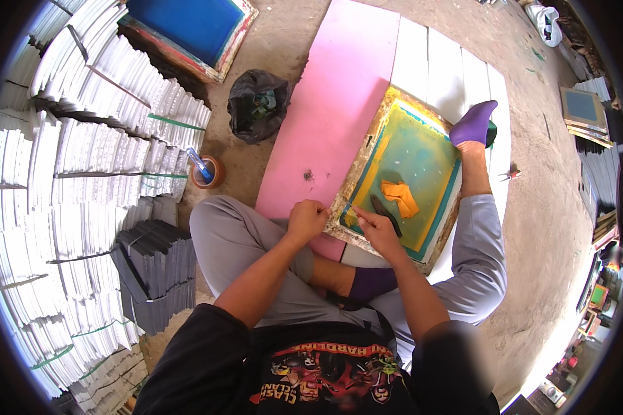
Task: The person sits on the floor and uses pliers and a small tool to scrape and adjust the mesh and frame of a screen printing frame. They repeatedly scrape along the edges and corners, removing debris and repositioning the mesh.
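The right hand (379, 232) pinches a thin piece (355, 210); at nine o'clock from it, the left hand (307, 220) has a narrow grip, contents unclear. Toward the right hand's one o'clock lies a framed screen (415, 145), an orange cloth (400, 200) on it.

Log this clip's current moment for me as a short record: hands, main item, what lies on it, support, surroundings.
Left hand: fingers curled, by the near-left corner of the frame; contents hidden
Right hand: fingertips pinched over that corner; anything held is too small to identify
Main item: wooden frame with a green, yellow-edged panel
On the panel: orange cloth, dark elongated object
Support: pink board and white panels
Left side: black bag, white stacks
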`<state>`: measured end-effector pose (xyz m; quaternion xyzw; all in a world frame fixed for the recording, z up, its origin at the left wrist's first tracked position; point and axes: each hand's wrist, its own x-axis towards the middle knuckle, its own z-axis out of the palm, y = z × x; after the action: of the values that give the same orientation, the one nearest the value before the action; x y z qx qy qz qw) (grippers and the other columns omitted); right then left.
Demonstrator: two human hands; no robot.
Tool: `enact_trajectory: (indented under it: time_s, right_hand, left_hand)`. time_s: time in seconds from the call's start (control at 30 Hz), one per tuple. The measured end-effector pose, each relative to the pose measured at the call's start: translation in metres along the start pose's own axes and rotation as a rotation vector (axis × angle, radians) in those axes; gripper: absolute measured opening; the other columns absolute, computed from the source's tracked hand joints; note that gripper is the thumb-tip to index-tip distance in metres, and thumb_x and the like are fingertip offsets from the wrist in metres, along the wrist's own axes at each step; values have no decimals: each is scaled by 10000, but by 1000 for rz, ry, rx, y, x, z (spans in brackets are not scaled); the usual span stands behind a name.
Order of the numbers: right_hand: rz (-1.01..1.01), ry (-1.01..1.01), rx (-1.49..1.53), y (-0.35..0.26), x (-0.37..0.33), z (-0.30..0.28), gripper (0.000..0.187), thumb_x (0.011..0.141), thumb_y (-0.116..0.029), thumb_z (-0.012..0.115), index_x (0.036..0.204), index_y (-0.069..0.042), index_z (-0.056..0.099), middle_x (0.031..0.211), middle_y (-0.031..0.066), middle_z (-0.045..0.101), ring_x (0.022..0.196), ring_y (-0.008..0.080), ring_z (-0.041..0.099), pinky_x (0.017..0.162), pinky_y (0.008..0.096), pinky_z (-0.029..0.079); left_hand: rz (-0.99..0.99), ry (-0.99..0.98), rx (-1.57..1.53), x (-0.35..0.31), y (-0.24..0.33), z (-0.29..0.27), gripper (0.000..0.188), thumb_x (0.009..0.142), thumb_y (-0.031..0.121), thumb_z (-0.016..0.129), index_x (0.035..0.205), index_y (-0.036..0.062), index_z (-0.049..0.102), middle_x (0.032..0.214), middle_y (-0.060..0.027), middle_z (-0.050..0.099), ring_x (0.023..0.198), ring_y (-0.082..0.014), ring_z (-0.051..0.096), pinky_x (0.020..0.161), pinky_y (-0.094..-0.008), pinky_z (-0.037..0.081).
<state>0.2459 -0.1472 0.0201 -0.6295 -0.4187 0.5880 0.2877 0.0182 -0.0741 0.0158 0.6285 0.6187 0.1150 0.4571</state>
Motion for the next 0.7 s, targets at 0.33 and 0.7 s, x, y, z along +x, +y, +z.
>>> enact_trajectory:
  time_s: [0.33,0.7]
  right_hand:
    - [404,-133,176,-39,-9,-16,391,1093,-290,550,1477,-262,618,811,80,685,502,160,569,462,309,443]
    - [-70,160,-546,-48,-17,0,389,1040,-286,554,1422,-284,632,1142,205,732,1020,448,690,882,523,553]
  left_hand:
    - [-19,-12,-8,2,3,0,225,894,251,761,907,31,805,843,-206,748,813,-370,746,770,-454,578]
    - [49,82,-52,3,8,7,242,900,260,748,978,35,798,891,-204,759,864,-380,746,787,-461,579]
